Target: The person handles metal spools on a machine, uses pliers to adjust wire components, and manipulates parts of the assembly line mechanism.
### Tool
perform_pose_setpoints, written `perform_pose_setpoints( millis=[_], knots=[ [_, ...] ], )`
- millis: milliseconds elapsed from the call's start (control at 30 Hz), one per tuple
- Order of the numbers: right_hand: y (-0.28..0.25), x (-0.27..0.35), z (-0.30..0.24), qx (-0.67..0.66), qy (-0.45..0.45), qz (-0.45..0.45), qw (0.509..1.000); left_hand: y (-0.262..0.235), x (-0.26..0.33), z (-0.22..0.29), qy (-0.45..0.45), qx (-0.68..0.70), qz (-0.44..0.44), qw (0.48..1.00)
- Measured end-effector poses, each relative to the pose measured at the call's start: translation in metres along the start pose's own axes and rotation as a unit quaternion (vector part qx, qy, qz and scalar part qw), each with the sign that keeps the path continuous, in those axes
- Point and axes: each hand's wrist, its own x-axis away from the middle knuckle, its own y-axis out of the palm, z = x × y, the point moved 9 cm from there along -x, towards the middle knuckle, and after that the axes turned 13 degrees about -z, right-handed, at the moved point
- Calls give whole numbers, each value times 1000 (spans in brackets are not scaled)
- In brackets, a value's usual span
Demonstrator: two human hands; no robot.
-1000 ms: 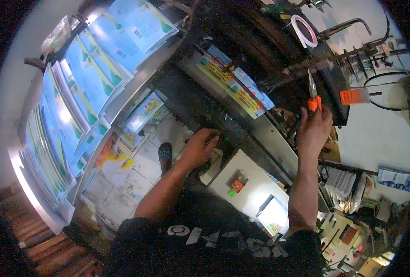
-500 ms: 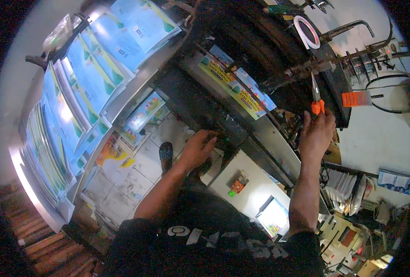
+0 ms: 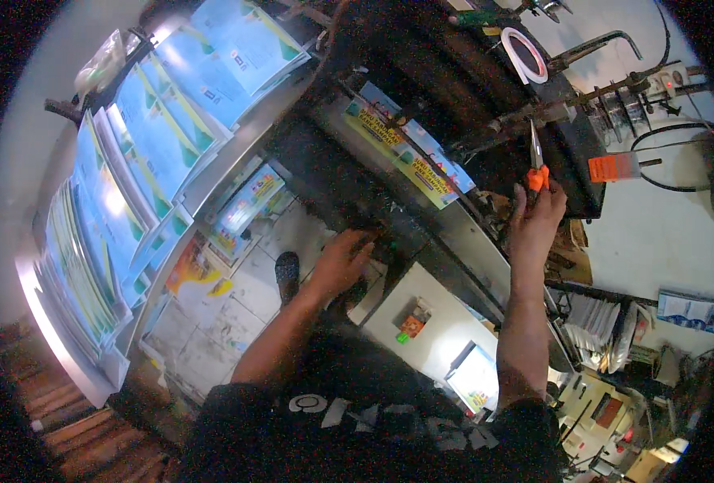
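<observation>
Scissors with orange handles (image 3: 539, 178) point blade-up toward the dark machine's metal bar. My right hand (image 3: 537, 217) is closed at their handles, with its fingers at the orange loops. My left hand (image 3: 342, 262) is low at the machine's dark front. Its fingers bend inward, and their tips fade into shadow, so what they touch does not show. Between and beyond my hands, a printed yellow and blue sheet (image 3: 409, 149) lies in the machine under a thin bar.
Stacks of blue printed sheets (image 3: 164, 121) stand on a shelf at left. A white tape roll (image 3: 524, 55) and a clear-and-orange brush-like piece (image 3: 613, 168) are at upper right. A pale board (image 3: 389, 318) with a small box (image 3: 415, 319) is nearer me.
My right hand and the scissors have shifted slightly left and away from me. The whole view has also shifted a little. My left hand stays nearly where it was.
</observation>
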Motion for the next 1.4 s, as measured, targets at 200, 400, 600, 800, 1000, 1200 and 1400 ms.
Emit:
perform_pose_setpoints(
  millis=[200,400,600,800,1000,1200,1400],
  knots=[
    [0,-3,-4,3,8,1,1000,-1,2,-6,10,1,5,1000],
    [0,-5,-3,38,17,11,999,-3,2,-3,-4,-6,-19,1000],
    [1,-7,-4,72,1,15,997,-2,3,-9,-2,13,-14,1000],
    [5,-6,-6,111,-4,0,994,-4,3,-9,11,2,-7,1000],
    [4,-8,-7,153,19,-17,988,20,-27,5,-10,1,-63,998],
    [2,-7,-6,194,24,-26,980,50,-102,137,162,99,-81,978],
    [9,-11,-1,216,10,-35,976,50,-151,176,196,134,2,971]
  ],
)
